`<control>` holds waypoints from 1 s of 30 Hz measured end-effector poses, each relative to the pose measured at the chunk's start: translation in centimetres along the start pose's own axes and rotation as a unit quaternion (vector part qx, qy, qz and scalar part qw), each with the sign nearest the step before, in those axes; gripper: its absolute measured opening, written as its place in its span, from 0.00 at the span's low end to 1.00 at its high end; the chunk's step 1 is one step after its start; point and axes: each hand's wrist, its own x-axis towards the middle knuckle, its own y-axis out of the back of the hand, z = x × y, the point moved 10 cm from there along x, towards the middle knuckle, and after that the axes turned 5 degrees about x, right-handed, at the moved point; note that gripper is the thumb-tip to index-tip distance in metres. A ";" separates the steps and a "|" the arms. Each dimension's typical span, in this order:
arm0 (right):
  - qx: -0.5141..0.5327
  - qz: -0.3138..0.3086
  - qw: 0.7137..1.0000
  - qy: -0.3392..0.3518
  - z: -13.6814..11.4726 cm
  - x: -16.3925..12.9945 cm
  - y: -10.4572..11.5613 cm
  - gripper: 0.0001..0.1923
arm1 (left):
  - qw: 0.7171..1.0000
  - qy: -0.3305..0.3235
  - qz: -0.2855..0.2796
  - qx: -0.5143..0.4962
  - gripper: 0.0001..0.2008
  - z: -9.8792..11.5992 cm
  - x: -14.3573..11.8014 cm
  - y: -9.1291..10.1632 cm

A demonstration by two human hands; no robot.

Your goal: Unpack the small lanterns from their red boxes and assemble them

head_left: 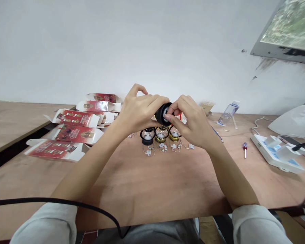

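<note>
Both hands hold one small black round part up over the table.

The left hand wraps the black part from its side, fingers curled shut around it, and the right hand pinches the part's open face with thumb and fingertips, so it sits clamped between the two, clear of the table. Just under the grip stands a row of three little lanterns, one black and two gold, with small metal clips strewn just in front of them. Off past the left hand lie flattened red boxes. Well out beyond the right hand are a screwdriver, a bottle and a white power strip. A black cable crosses the left sleeve.
</note>
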 end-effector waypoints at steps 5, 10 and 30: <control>0.006 0.009 1.000 0.001 0.0 0.0 0.3 0.08 | 1.000 0.004 0.010 0.001 0.14 0.0 0.1 0.1; 0.001 0.006 1.000 0.001 0.0 0.1 -0.1 0.07 | 1.000 0.008 0.021 0.015 0.16 -0.5 -0.1 0.0; 0.018 0.112 0.992 0.050 -0.2 -0.1 1.0 0.05 | 0.998 0.045 0.011 0.038 0.17 -0.7 0.1 0.1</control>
